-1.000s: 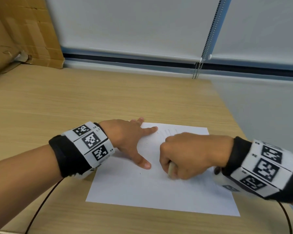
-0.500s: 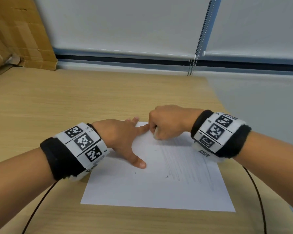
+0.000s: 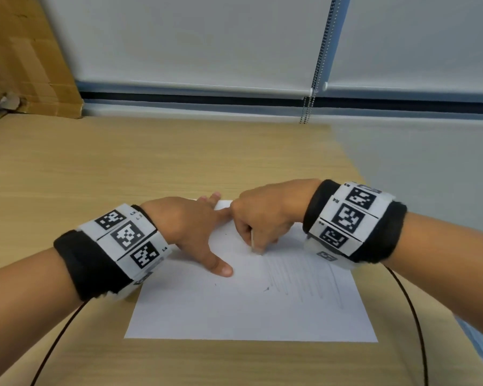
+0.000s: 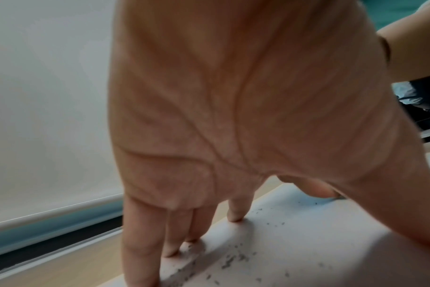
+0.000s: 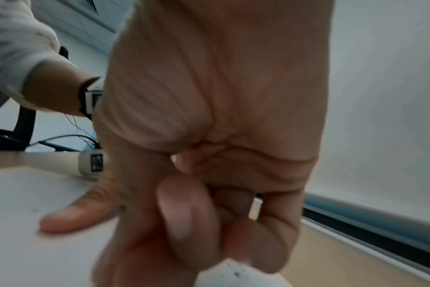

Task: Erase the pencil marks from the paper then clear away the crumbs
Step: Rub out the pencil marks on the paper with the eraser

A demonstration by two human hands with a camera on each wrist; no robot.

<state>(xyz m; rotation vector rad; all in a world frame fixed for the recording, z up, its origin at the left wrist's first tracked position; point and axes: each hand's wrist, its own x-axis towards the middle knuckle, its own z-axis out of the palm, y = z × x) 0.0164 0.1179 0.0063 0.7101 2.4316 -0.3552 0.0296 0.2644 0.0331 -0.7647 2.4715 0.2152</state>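
A white sheet of paper (image 3: 234,310) lies on the wooden desk (image 3: 123,168), with faint pencil lines (image 3: 304,280) on its right half. My left hand (image 3: 195,232) presses flat on the sheet's upper left part, fingers spread. My right hand (image 3: 262,221) grips a pale eraser (image 3: 253,242) whose tip touches the paper near the top of the lines. Dark crumbs (image 4: 233,258) are scattered along the paper's far edge near my left fingertips (image 4: 233,218). In the right wrist view my curled right fingers (image 5: 184,219) hide the eraser.
A cardboard box (image 3: 25,57) stands at the desk's back left. Closed window blinds (image 3: 207,40) with a bead chain (image 3: 315,65) run behind the desk. The desk's right edge (image 3: 354,174) lies close to the paper. Black cables (image 3: 413,316) trail from both wrists.
My right hand swept from the lower middle of the paper up to its top edge, then came a little way back down. The left hand kept pressing the sheet.
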